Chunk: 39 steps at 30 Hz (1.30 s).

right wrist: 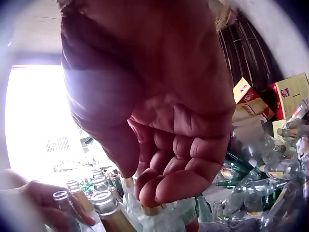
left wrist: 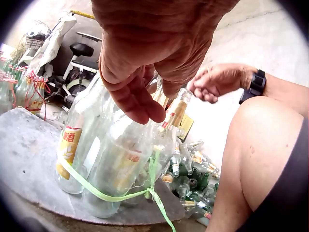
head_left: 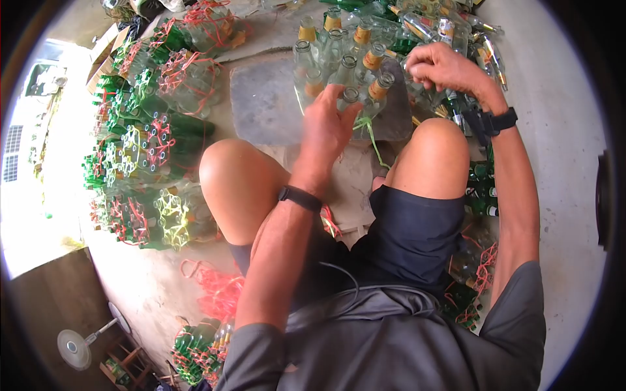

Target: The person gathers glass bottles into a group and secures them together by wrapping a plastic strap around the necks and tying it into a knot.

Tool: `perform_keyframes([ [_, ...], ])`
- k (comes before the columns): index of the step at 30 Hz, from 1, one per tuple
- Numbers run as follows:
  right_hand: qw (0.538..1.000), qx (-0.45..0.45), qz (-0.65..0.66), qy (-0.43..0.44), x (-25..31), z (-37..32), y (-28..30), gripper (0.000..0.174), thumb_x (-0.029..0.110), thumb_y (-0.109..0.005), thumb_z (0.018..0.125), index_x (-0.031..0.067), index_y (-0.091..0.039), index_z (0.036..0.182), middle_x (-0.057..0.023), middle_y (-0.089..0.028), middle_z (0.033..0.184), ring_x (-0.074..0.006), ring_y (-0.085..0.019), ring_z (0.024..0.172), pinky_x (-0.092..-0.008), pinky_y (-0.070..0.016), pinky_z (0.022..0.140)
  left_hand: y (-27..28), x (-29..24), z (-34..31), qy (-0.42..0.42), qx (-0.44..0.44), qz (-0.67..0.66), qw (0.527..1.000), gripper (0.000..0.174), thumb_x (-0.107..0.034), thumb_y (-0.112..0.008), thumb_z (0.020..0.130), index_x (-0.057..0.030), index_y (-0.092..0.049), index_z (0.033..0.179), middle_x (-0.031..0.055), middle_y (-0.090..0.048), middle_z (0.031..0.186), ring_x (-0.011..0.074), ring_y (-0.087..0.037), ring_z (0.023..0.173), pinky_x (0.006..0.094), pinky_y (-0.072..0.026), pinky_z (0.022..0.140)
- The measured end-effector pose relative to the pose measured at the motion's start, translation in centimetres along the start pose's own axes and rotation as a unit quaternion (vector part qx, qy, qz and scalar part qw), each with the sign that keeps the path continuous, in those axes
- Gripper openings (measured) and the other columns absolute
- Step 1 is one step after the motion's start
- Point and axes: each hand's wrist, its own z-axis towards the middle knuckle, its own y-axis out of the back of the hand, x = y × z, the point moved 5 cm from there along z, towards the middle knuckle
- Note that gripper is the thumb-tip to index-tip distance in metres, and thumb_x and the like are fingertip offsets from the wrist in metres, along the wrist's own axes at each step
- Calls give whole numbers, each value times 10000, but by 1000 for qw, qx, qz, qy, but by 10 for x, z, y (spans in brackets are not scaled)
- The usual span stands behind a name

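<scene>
Clear glass bottles (head_left: 332,49) (left wrist: 108,164) with orange-yellow labels stand bunched on a dark slab (head_left: 261,98) (left wrist: 29,159). Light-green string (head_left: 370,133) (left wrist: 116,197) runs round their lower part to a knot, one end trailing down. Over the near side of the bunch is the left hand (head_left: 326,133) (left wrist: 154,53), thumb and index finger apart by a bottle mouth; contact is unclear. Raised at the bunch's right, the right hand (head_left: 443,67) (right wrist: 159,111) has its fingers curled, the palm showing nothing held. Bottle mouths (right wrist: 104,197) show below it in the right wrist view.
Bundles of green and clear bottles (head_left: 130,143) tied with red and yellow string stand on the left. Loose bottles (head_left: 486,55) (right wrist: 260,193) lie heaped on the right, with cartons (right wrist: 292,96) behind. Bare knees (head_left: 235,173) flank the slab's near edge; red plastic (head_left: 218,287) lies at lower left.
</scene>
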Motion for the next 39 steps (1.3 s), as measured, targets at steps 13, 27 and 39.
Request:
perform_keyframes([
  [13,932,42,354,73,-81,-32,-143,335,199,-630,1020,-42,-656,1251,-107,-689,1226,-186,-671,1098,-321,-527,977,-1,-1,1,23,43,24,999,406,-207,-801,885,-23,-656,1216,153,-690,692,222,-684,612,358,-533,620],
  [27,883,-55,456,96,-97,-46,-159,281,213,-560,1066,-15,-688,1169,-73,-691,1174,-175,-641,1110,-333,-470,1034,0,2,-1,40,50,8,998,376,-165,-797,882,-24,-647,1197,135,-680,667,178,-663,578,333,-504,584],
  [39,983,-6,179,37,-58,-17,-88,355,250,-646,996,-16,-668,762,12,-602,690,-63,-549,685,-275,-448,626,5,-5,2,44,69,7,997,427,-149,-831,844,39,-651,1182,241,-721,937,295,-724,677,398,-555,630],
])
